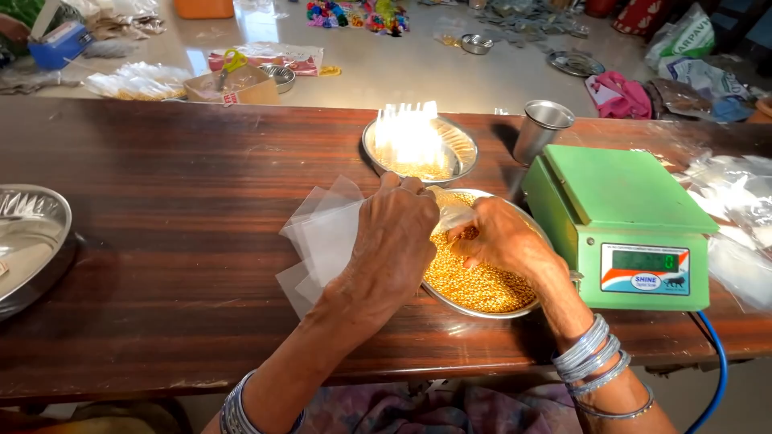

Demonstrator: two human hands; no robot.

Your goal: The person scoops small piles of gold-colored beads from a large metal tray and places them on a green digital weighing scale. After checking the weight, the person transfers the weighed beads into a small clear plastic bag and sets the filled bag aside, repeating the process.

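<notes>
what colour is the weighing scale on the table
The boxy plastic weighing scale is bright green, in the head view.

I count two steel plates of gold beads, one near (482, 281) and one far (419, 149), one green scale (623, 221) right, one steel cup (541, 128), one empty steel dish (32, 241) far left.

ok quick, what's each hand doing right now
left hand: closed on a clear bag
right hand: curled, scooping gold beads in the plate
</notes>
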